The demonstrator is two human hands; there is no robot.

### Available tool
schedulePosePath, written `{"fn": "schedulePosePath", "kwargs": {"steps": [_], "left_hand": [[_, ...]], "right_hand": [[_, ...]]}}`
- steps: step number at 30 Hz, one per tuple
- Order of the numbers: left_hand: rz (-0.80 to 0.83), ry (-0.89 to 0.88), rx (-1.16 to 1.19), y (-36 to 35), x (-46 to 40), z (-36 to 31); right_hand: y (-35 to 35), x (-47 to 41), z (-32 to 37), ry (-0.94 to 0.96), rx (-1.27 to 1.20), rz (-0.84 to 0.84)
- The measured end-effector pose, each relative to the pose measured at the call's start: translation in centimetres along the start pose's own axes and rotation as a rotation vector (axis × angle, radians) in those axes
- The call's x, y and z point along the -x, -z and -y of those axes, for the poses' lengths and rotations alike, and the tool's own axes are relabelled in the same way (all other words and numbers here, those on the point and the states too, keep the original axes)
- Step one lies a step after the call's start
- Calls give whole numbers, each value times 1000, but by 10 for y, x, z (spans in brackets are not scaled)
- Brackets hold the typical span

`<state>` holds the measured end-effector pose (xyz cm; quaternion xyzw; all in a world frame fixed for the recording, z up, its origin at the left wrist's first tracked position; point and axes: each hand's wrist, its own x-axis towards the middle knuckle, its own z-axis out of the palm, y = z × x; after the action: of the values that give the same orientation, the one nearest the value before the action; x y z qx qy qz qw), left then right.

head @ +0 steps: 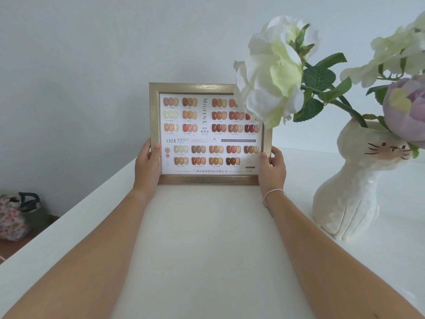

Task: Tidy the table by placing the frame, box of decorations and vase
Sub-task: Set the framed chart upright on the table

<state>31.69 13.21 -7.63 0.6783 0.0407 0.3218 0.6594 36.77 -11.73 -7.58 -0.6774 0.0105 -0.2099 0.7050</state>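
A gold-edged picture frame (208, 179) with a chart of nail colour samples stands upright on the white table (207, 238), near its far edge by the wall. My left hand (147, 163) grips the frame's lower left side and my right hand (273, 168) grips its lower right side. A white cat-shaped vase (349, 194) stands to the right of the frame, holding white and purple flowers (273, 72). One white bloom hides the frame's upper right corner. No box of decorations is in view.
The table's left edge runs diagonally from the near left to the wall. Beyond it, on the floor at the left, lies a floral bag (13, 217) with a dark handle. A plain pale wall rises right behind the frame.
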Motion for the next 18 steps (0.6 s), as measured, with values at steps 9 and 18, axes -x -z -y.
{"fn": "schedulePosePath", "kwargs": {"steps": [9,18], "left_hand": [[3,-13,-8,1,-4,5],[-6,-4,-30,1,-4,6]], "right_hand": [[-3,-3,-3,14,52,7],[-2,-5,-5,10,67,20]]}}
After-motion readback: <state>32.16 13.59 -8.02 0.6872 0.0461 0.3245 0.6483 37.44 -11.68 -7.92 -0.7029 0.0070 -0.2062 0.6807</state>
